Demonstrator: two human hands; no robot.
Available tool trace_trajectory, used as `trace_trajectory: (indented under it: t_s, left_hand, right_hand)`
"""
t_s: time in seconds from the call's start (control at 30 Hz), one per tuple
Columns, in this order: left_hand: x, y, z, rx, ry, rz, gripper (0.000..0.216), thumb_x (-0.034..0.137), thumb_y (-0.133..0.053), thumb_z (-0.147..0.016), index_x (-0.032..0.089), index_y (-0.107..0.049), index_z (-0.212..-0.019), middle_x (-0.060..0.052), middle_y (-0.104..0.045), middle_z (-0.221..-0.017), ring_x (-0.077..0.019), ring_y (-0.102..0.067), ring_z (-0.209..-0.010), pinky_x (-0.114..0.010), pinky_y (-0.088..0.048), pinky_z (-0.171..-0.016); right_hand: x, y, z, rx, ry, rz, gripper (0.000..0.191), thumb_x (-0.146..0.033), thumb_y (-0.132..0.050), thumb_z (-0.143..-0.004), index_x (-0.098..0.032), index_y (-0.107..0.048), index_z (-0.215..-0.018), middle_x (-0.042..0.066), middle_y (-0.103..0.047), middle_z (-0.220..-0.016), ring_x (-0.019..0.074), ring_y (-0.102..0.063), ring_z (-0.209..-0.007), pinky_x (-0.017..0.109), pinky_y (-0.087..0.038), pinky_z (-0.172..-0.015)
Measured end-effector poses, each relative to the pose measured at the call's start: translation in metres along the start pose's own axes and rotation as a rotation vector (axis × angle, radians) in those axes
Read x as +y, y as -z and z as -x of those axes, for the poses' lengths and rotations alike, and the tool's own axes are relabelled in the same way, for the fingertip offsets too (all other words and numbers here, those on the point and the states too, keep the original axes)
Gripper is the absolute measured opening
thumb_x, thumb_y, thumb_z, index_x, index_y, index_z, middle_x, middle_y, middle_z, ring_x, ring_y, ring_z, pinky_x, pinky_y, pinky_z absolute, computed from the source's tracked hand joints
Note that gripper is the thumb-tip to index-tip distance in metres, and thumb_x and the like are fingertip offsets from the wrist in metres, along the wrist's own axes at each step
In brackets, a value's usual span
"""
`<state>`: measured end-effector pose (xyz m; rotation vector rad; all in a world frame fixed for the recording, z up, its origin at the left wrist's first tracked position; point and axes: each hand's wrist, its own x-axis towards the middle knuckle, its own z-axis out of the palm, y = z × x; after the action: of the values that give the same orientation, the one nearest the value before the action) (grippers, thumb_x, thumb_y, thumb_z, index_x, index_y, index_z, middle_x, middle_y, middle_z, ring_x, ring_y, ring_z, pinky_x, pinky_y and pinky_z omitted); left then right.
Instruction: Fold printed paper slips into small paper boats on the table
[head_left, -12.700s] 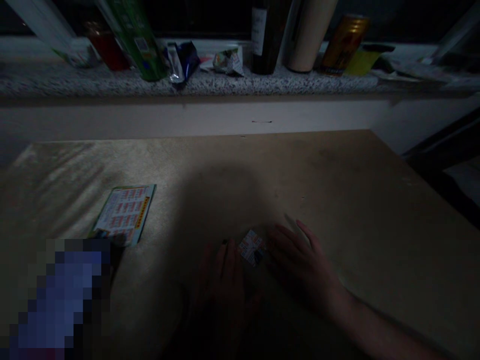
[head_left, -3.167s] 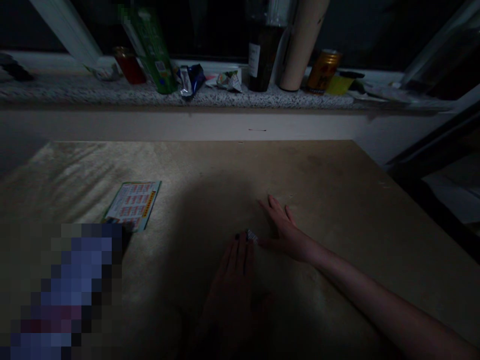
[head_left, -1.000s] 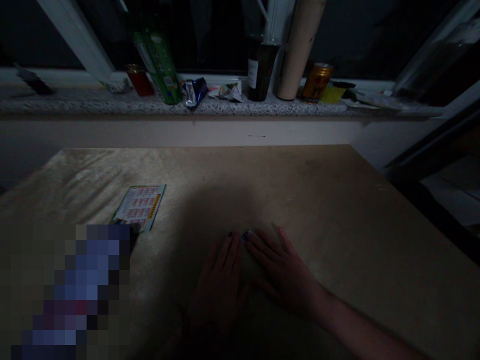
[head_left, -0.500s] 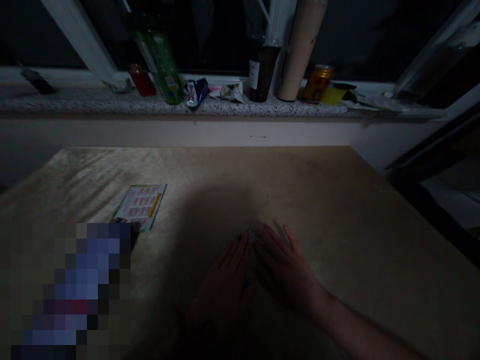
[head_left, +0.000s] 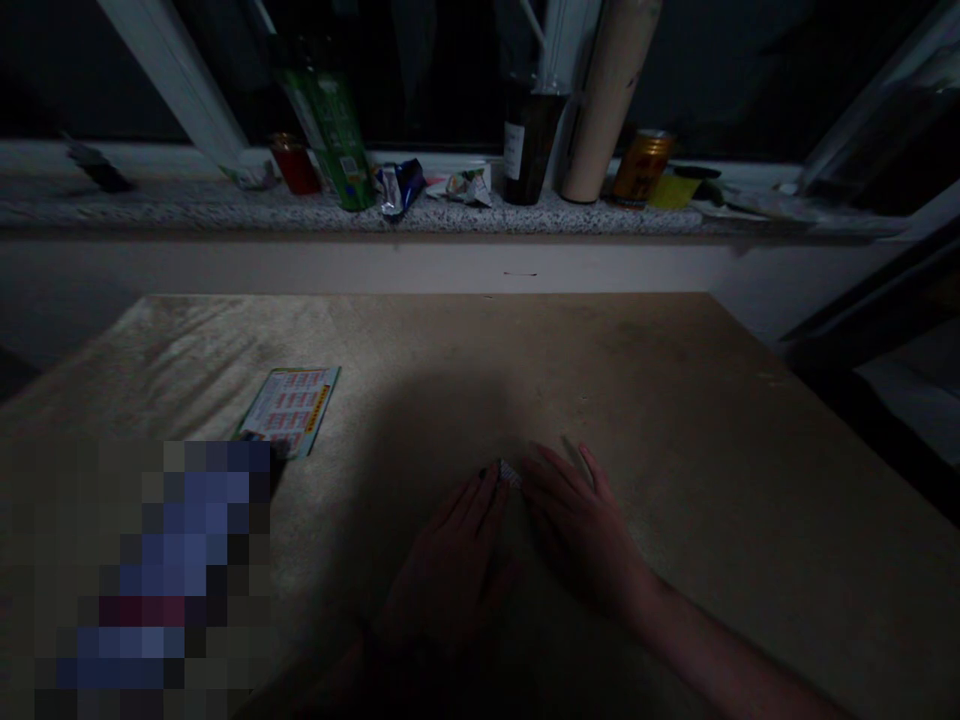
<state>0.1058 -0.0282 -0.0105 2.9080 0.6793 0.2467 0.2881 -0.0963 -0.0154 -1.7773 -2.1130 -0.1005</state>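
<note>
A small piece of patterned paper [head_left: 509, 474] lies on the brownish tabletop [head_left: 645, 400], mostly covered by my hands. With its fingers stretched out side by side, my left hand [head_left: 454, 565] rests on the paper's left part. My right hand [head_left: 577, 530] lies flat just to the right, thumb side toward me in shadow and little finger spread away. Its fingertips are at the paper's right edge; whether they touch it I cannot tell. Shadow hides both thumbs and the area between the palms.
A printed calendar card [head_left: 292, 405] lies at left, beside a pixelated blue object [head_left: 180, 550]. Along the granite windowsill [head_left: 442, 218] stand a green bottle [head_left: 337, 140], a red jar [head_left: 294, 165], a dark cup [head_left: 531, 145], a cardboard tube [head_left: 611, 100] and a gold can [head_left: 643, 170].
My right hand has slid slightly to the right, away from the left hand, and more of the patterned paper shows between them. The whole view has shifted a little.
</note>
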Motion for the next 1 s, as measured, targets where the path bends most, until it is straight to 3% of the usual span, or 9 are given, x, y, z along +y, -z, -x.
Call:
trace_trajectory:
  t_s: [0.2, 0.4, 0.57, 1.0]
  left_hand:
    - [0.000, 0.012, -0.020, -0.011, 0.056, -0.035, 0.041, 0.025, -0.041, -0.091, 0.013, -0.046, -0.130, -0.011, -0.051, -0.131, -0.0226, -0.047, -0.120, -0.040, -0.032, -0.105]
    - [-0.003, 0.004, -0.023, -0.010, 0.031, -0.011, 0.043, 0.024, -0.031, -0.095, 0.007, -0.042, -0.132, -0.015, -0.043, -0.139, -0.0222, -0.039, -0.128, -0.038, -0.035, -0.104]
    - [-0.003, 0.005, -0.023, -0.028, 0.058, 0.051, 0.044, 0.025, -0.034, -0.094, 0.008, -0.039, -0.134, -0.013, -0.041, -0.140, -0.0203, -0.037, -0.130, -0.036, -0.032, -0.106]
    - [-0.010, 0.005, -0.021, 0.011, 0.053, 0.129, 0.042, 0.023, -0.031, -0.095, 0.012, -0.038, -0.135, -0.011, -0.041, -0.141, -0.0179, -0.038, -0.129, -0.035, -0.034, -0.105]
  right_hand:
    - [0.001, 0.004, -0.002, 0.003, 0.032, -0.086, 0.032, -0.015, -0.041, -0.090, -0.017, -0.058, -0.117, 0.005, -0.061, -0.121, 0.0237, -0.044, -0.124, 0.053, -0.017, -0.111]
    - [0.003, 0.004, -0.004, 0.083, -0.025, -0.157, 0.025, -0.019, -0.047, -0.089, -0.020, -0.063, -0.108, 0.005, -0.067, -0.110, 0.0205, -0.055, -0.110, 0.050, -0.023, -0.109]
    - [0.008, 0.004, -0.010, 0.077, -0.099, -0.058, 0.030, -0.022, -0.051, -0.087, -0.018, -0.058, -0.117, 0.008, -0.060, -0.121, 0.0244, -0.051, -0.115, 0.053, -0.021, -0.108]
    - [0.022, 0.000, -0.025, 0.087, -0.054, -0.283, 0.014, -0.020, -0.056, -0.085, -0.025, -0.067, -0.091, 0.002, -0.069, -0.103, 0.0200, -0.058, -0.105, 0.055, -0.015, -0.106]
